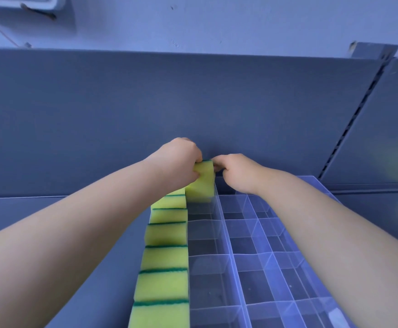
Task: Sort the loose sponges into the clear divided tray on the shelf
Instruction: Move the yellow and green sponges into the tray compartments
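Roughly vertical sponge (201,181), green edge up, left hand (181,159), right hand (236,171) pinching

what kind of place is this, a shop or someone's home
Likely a shop or stockroom shelving bay: a grey metal shelf with a slotted upright, a clear divided tray, and a row of identical sponges.

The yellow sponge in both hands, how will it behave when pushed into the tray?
Probably soft: the yellow sponge looks rounded on top where the left hand grips it. Likely light foam; being blocky, it should not roll, and may wedge like the filled row beside it.
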`<state>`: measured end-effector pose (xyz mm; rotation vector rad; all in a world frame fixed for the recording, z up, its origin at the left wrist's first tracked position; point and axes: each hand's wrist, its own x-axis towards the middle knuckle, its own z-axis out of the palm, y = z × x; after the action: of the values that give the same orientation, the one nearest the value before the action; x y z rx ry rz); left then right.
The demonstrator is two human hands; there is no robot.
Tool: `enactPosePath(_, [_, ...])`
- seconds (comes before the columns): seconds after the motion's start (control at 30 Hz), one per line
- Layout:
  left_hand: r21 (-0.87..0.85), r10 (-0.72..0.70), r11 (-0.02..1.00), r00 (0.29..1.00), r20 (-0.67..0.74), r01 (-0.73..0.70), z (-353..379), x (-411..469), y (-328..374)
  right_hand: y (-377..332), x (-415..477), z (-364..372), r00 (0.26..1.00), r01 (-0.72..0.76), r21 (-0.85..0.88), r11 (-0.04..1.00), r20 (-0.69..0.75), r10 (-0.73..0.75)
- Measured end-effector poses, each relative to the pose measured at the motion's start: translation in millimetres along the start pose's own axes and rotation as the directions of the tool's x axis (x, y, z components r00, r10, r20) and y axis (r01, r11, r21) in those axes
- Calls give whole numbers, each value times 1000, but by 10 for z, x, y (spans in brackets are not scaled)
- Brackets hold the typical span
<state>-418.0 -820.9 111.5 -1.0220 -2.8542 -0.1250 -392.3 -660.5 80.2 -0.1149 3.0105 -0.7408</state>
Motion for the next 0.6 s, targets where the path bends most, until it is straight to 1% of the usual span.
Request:
enactPosePath(0.13, [93,-4,996,998,64,-2,-11,41,62,-12,4,-31,1000,-17,-14,1000,5,17])
enactPosePath(0.23, [115,2,993,993,115,-15,96,67,79,-28,-25,-29,1000,-20,-17,1000,7,20])
enactPosePath(0.37, [101,16,995,1000,-4,-15,221,58,22,-68,-64,-7,1000,-3,14,1000,20,3])
enactPosePath(0.47, [140,46,989,999,-27,-42,252,53,45,-77,-68,14,1000,4,44,999,7,-5])
enactPosePath(0.53, [208,53,977,999,7,-53,276,57,55,-65,-65,38,1000,-10,73,997,-10,11])
enactPosePath(0.6, [329,63,941,997,53,-77,315,57,51,-53,-64,69,999,-31,75,997,-20,32])
